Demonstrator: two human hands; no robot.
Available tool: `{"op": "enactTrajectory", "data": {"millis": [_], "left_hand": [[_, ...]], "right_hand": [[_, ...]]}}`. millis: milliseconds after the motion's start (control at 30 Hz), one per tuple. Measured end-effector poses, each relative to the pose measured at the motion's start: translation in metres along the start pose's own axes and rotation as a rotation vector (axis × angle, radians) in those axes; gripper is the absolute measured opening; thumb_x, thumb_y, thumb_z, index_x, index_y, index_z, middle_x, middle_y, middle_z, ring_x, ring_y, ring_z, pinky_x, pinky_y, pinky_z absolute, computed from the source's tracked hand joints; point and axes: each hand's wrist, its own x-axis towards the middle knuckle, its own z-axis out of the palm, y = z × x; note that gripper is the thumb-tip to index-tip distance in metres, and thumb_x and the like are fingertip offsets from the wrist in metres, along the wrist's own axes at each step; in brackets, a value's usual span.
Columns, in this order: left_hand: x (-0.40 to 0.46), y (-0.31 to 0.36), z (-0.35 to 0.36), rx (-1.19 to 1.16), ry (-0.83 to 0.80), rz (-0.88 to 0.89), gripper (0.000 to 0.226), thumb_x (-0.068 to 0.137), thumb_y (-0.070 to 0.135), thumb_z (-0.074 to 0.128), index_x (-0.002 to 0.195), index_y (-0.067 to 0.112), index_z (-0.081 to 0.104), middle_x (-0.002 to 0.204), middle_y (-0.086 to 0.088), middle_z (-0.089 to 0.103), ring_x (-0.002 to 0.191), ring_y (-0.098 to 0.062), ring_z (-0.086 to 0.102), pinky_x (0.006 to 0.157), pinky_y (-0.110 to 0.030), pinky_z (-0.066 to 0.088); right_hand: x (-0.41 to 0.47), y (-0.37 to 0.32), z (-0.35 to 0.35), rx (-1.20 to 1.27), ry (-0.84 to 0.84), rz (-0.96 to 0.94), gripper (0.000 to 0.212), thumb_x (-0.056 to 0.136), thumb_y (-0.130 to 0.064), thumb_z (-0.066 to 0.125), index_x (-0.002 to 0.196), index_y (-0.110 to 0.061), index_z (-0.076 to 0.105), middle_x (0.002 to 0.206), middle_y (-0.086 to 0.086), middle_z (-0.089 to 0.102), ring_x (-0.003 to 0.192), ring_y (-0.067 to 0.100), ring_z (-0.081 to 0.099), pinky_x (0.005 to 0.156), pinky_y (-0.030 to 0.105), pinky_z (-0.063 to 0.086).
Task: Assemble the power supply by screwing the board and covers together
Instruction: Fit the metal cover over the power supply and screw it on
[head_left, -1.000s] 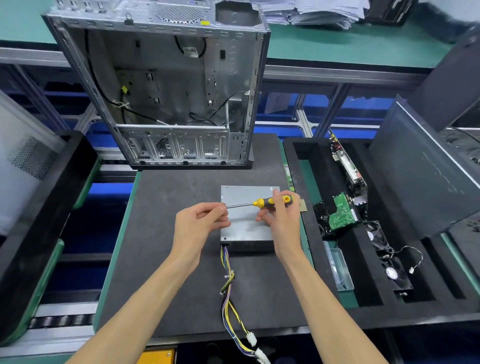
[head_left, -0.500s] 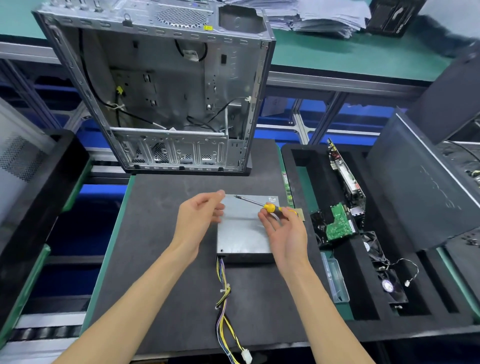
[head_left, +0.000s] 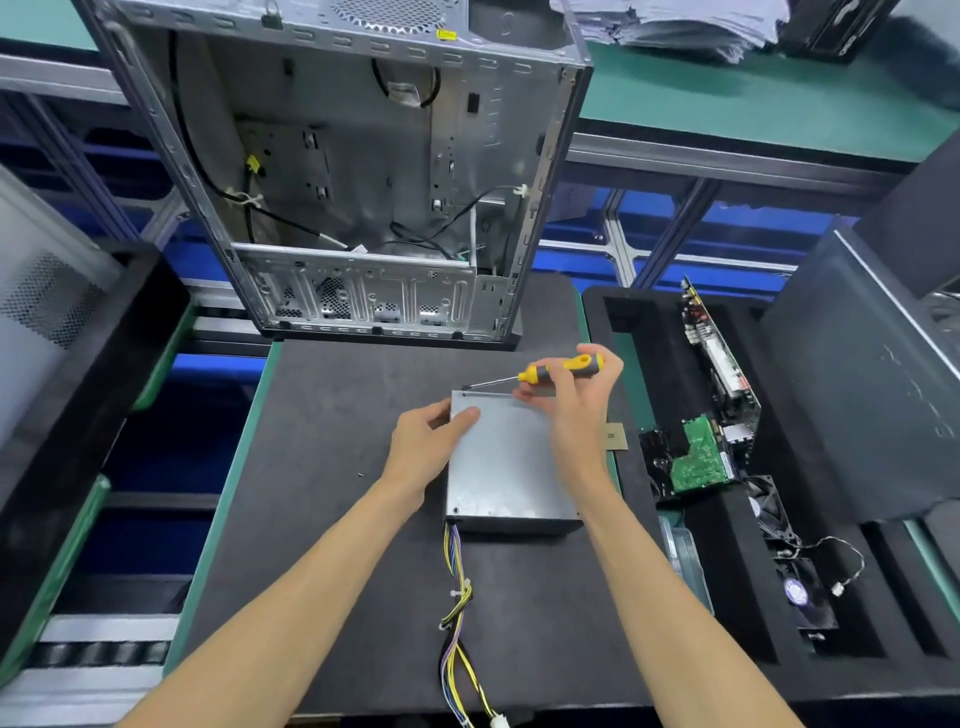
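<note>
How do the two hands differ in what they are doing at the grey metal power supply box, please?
The right hand grips the yellow-handled screwdriver above the far edge of the grey metal power supply box; the left hand holds no tool and grips the box's far-left corner. Both work at the far end.

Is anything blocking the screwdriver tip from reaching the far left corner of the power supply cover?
Nothing visible. The screwdriver in the right hand slants down to the far left corner of the power supply. The left hand grips the left edge just nearer, beside the tip.
</note>
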Motion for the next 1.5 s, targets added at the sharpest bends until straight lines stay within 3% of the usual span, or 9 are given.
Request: {"op": "enactTrajectory", "data": {"millis": [333, 533, 667, 767, 933, 1167, 1267, 1367, 1500], "left_hand": [[-0.001, -0.002, -0.003, 0.001, -0.037, 0.017, 0.023, 0.091, 0.032, 0.072, 0.113, 0.027, 0.076, 0.099, 0.010, 0.079, 0.096, -0.011, 0.074, 0.095, -0.039, 0.057], [0.000, -0.002, -0.003, 0.020, -0.042, 0.037, 0.013, 0.090, 0.036, 0.072, 0.103, 0.037, 0.076, 0.096, 0.011, 0.079, 0.094, -0.010, 0.074, 0.094, -0.039, 0.057], [0.000, -0.002, -0.004, 0.019, -0.041, 0.036, 0.017, 0.090, 0.037, 0.073, 0.106, 0.034, 0.077, 0.097, 0.011, 0.078, 0.095, -0.011, 0.074, 0.094, -0.038, 0.057], [0.000, -0.003, -0.004, 0.028, -0.027, 0.026, 0.020, 0.088, 0.040, 0.074, 0.107, 0.034, 0.076, 0.096, 0.014, 0.078, 0.094, -0.007, 0.073, 0.088, -0.030, 0.056], [-0.002, 0.000, -0.003, 0.093, 0.008, 0.019, 0.011, 0.088, 0.044, 0.074, 0.098, 0.040, 0.073, 0.089, 0.025, 0.075, 0.080, 0.016, 0.065, 0.059, -0.004, 0.044], [-0.002, 0.001, -0.004, 0.083, 0.022, 0.017, 0.015, 0.087, 0.043, 0.075, 0.101, 0.039, 0.074, 0.091, 0.022, 0.076, 0.084, 0.009, 0.068, 0.063, -0.005, 0.045], [-0.003, 0.000, -0.004, 0.074, 0.016, 0.023, 0.019, 0.087, 0.042, 0.075, 0.105, 0.035, 0.075, 0.093, 0.019, 0.077, 0.084, 0.007, 0.070, 0.070, -0.011, 0.049], [-0.003, 0.000, -0.004, 0.075, 0.019, 0.016, 0.019, 0.086, 0.043, 0.076, 0.104, 0.035, 0.075, 0.094, 0.019, 0.077, 0.087, 0.005, 0.070, 0.079, -0.019, 0.052], [-0.004, 0.001, -0.003, 0.067, 0.015, 0.013, 0.030, 0.087, 0.041, 0.076, 0.113, 0.025, 0.076, 0.096, 0.013, 0.078, 0.092, -0.005, 0.073, 0.087, -0.026, 0.057]], "right_hand": [[0.010, -0.015, 0.009, -0.382, -0.174, -0.307, 0.034, 0.098, -0.021, 0.049, 0.115, -0.048, 0.037, 0.090, -0.007, 0.068, 0.084, 0.019, 0.069, 0.077, 0.039, 0.061], [0.010, -0.019, 0.014, -0.480, -0.269, -0.308, 0.027, 0.102, -0.019, 0.049, 0.117, -0.037, 0.036, 0.090, -0.012, 0.065, 0.080, 0.019, 0.068, 0.074, 0.052, 0.058], [0.011, -0.029, 0.020, -0.574, -0.360, -0.349, 0.028, 0.102, -0.018, 0.050, 0.116, -0.038, 0.036, 0.085, -0.001, 0.062, 0.073, 0.026, 0.064, 0.070, 0.056, 0.055], [0.011, -0.038, 0.032, -0.660, -0.460, -0.404, 0.025, 0.099, -0.019, 0.051, 0.116, -0.037, 0.042, 0.094, -0.008, 0.063, 0.089, 0.020, 0.065, 0.078, 0.050, 0.056], [0.007, -0.042, 0.055, -0.597, -0.617, -0.336, 0.030, 0.099, -0.016, 0.040, 0.125, -0.029, 0.047, 0.105, -0.012, 0.064, 0.101, 0.017, 0.066, 0.087, 0.045, 0.055], [0.011, -0.042, 0.058, -0.610, -0.570, -0.393, 0.042, 0.101, -0.031, 0.043, 0.143, -0.035, 0.042, 0.111, -0.013, 0.062, 0.100, 0.016, 0.068, 0.087, 0.047, 0.057], [0.014, -0.043, 0.056, -0.601, -0.571, -0.458, 0.053, 0.104, -0.020, 0.049, 0.152, -0.040, 0.038, 0.104, -0.015, 0.056, 0.092, 0.026, 0.066, 0.084, 0.049, 0.056], [0.017, -0.041, 0.056, -0.626, -0.538, -0.503, 0.038, 0.105, -0.014, 0.050, 0.140, -0.029, 0.055, 0.103, -0.003, 0.055, 0.090, 0.027, 0.062, 0.081, 0.049, 0.054], [0.013, -0.042, 0.058, -0.536, -0.523, -0.466, 0.039, 0.107, -0.017, 0.037, 0.139, -0.023, 0.057, 0.108, -0.001, 0.057, 0.099, 0.019, 0.064, 0.082, 0.042, 0.055]]}}
